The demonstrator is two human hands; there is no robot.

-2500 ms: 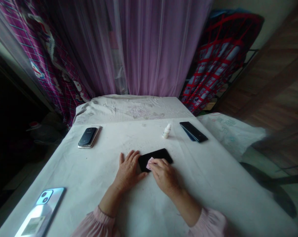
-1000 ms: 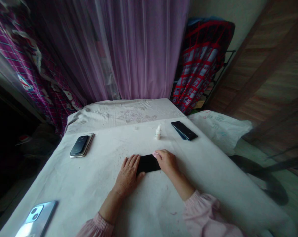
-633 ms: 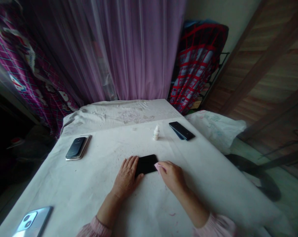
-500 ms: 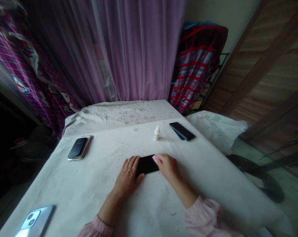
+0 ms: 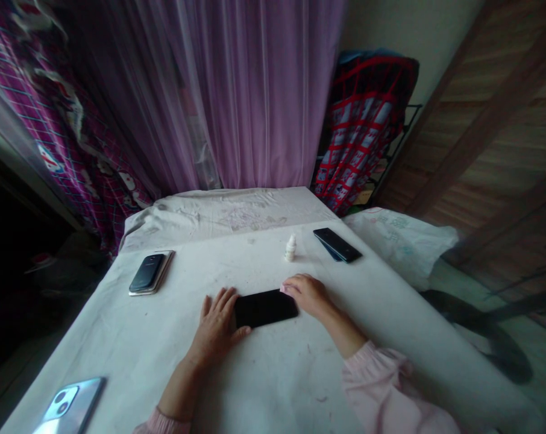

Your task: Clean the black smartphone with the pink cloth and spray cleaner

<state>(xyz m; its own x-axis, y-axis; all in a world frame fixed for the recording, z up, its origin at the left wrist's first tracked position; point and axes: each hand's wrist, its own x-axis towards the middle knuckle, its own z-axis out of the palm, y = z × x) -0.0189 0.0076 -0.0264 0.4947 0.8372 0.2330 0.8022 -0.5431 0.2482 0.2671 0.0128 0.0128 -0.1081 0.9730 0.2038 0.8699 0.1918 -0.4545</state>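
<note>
Well, the open left grip is bracing a slick, rigid black smartphone, lying flat at its three o'clock on the tabletop and best held by the edges, while the right grip is pinching a pink cloth.

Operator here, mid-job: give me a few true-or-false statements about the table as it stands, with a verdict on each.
1. The left hand lies against the left end of the black phone. True.
2. The right hand has a small pink wipe at its fingertips. True.
3. The small white dropper bottle lies on its side. False: it stands upright.
4. The phone at the lower left lies screen up. False: its back, with two camera lenses, faces up.
</note>
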